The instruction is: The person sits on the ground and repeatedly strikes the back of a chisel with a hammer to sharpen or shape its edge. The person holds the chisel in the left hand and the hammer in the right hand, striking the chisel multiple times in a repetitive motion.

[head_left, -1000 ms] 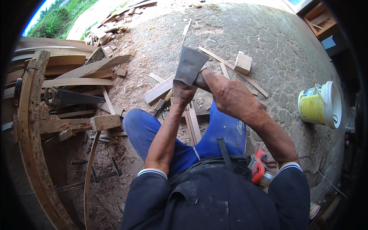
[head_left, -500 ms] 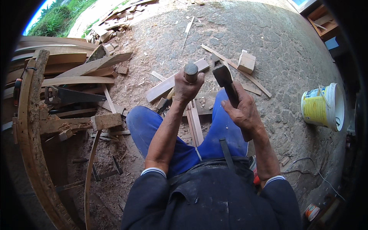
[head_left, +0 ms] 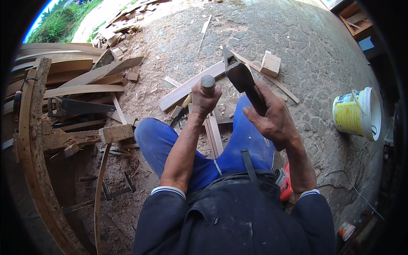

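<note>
My left hand is wrapped round an upright tool handle with a flat round grey end. The handle's lower part is hidden under my fist, so its kind does not show. My right hand grips a hatchet, its dark metal head raised just right of the round handle and not touching it. Below, between my thighs, lies a narrow reddish wooden piece. Another tool with a yellowish handle rests behind my left wrist, partly hidden. A pale board lies beyond my left hand.
A handsaw and stacked timbers lie at left, near a rough wooden frame. Beyond my right hand sits a wood block. A white bucket lies tipped at right, with a cable nearer me.
The hatchet has shifted a little left and upward, its head tilted more to the left. My left hand stays closed on the round handle. The whole view has shifted slightly.
</note>
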`<state>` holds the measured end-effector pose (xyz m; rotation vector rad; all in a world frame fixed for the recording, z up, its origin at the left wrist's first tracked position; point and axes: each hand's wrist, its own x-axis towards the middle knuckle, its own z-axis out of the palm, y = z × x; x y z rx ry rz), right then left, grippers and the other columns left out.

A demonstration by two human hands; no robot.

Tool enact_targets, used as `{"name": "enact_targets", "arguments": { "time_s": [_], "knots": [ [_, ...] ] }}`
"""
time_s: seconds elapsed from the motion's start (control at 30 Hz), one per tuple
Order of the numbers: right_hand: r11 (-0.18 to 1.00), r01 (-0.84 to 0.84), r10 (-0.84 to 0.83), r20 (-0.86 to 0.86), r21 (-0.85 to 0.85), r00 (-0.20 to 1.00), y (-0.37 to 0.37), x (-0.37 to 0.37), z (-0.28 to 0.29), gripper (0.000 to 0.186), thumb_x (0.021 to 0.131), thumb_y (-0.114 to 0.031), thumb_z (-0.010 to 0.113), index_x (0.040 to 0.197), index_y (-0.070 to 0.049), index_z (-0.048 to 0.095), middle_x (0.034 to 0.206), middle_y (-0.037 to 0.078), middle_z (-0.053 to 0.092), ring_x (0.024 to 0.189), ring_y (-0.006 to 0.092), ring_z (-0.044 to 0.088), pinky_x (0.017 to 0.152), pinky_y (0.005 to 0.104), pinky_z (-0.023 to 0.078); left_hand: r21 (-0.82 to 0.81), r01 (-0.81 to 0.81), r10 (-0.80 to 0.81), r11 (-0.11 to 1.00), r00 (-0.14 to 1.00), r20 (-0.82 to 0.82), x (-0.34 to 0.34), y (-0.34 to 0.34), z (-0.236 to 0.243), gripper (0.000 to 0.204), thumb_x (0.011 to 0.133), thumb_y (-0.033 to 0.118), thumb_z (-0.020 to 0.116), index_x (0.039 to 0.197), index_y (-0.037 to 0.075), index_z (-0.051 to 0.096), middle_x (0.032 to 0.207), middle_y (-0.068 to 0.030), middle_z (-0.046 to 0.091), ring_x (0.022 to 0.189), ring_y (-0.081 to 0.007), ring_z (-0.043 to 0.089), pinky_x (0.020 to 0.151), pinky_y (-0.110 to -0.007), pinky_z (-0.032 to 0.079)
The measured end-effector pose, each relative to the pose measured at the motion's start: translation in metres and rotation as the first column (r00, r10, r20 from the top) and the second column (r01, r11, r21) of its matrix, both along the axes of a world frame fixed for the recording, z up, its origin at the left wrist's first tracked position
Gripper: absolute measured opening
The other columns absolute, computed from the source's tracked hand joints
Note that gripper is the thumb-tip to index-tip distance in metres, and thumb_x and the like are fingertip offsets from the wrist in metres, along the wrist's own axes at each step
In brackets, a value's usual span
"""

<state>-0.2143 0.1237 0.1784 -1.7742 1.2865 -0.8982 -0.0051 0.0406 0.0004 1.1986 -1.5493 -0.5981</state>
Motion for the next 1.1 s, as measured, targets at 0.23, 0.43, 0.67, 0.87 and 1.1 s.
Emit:
{"name": "enact_targets", "arguments": {
  "time_s": [0.23, 0.43, 0.67, 0.87, 1.1],
  "knots": [
    [0.876, 0.026, -0.062, -0.058, -0.481, 0.996, -0.024, 0.009, 0.015, 0.046, 0.091, -0.003, 0.065, 0.133, -0.003, 0.047, 0.089, 0.02, 0.069, 0.081, 0.0378, 0.074, 0.067, 0.0467, 0.059, 0.099, 0.033, -0.028, 0.995, 0.998, -0.049, 0.003, 0.006, 0.005, 0.016, 0.079, 0.013, 0.076, 0.083, 0.002, 0.064, 0.073, -0.0108, 0.067, 0.067, -0.0211, 0.067, 0.064, -0.036, 0.053],
    [0.968, -0.227, 0.165, -0.411, -0.106, 0.897, -0.016, 0.008, -0.016, 0.053, 0.087, -0.005, 0.064, 0.138, -0.003, 0.048, 0.101, 0.026, 0.069, 0.087, 0.0448, 0.071, 0.077, 0.0501, 0.057, -0.262, 0.019, 0.011, 0.965, 0.994, 0.112, -0.006, 0.037, 0.004, 0.024, 0.077, 0.01, 0.077, 0.1, 0.004, 0.07, 0.087, -0.0113, 0.074, 0.082, -0.024, 0.075, 0.073, -0.035, 0.057],
    [0.953, -0.177, 0.063, -0.406, -0.248, 0.912, -0.011, 0.013, -0.017, 0.048, 0.088, -0.002, 0.064, 0.132, -0.003, 0.044, 0.098, 0.025, 0.068, 0.086, 0.0458, 0.07, 0.074, 0.0517, 0.056, -0.124, -0.005, 0.001, 0.992, 1.0, -0.03, 0.002, 0.021, -0.001, 0.019, 0.078, 0.014, 0.081, 0.085, 0.004, 0.067, 0.075, -0.0105, 0.068, 0.071, -0.0269, 0.071, 0.065, -0.038, 0.055],
    [0.988, -0.154, 0.147, -0.22, -0.012, 0.964, 0.005, 0.002, -0.048, 0.033, 0.088, -0.007, 0.067, 0.119, -0.004, 0.054, 0.085, 0.02, 0.065, 0.083, 0.0395, 0.069, 0.074, 0.0459, 0.054, -0.136, 0.138, -0.141, 0.981, 0.99, -0.012, -0.005, 0.053, 0.006, 0.016, 0.078, 0.008, 0.078, 0.086, 0.005, 0.065, 0.074, -0.0073, 0.065, 0.067, -0.021, 0.066, 0.063, -0.034, 0.053],
    [0.935, 0.065, -0.078, 0.021, 0.349, 0.997, 0.011, -0.021, -0.063, 0.041, 0.092, -0.016, 0.071, 0.13, -0.011, 0.057, 0.099, 0.012, 0.071, 0.084, 0.0248, 0.067, 0.081, 0.0383, 0.054, -0.14, -0.116, 0.089, 0.983, 0.979, -0.181, 0.007, 0.015, 0.098, 0.026, 0.087, 0.019, 0.083, 0.093, 0.005, 0.062, 0.085, -0.0042, 0.068, 0.075, -0.0119, 0.064, 0.069, -0.029, 0.053]
  ]
}}
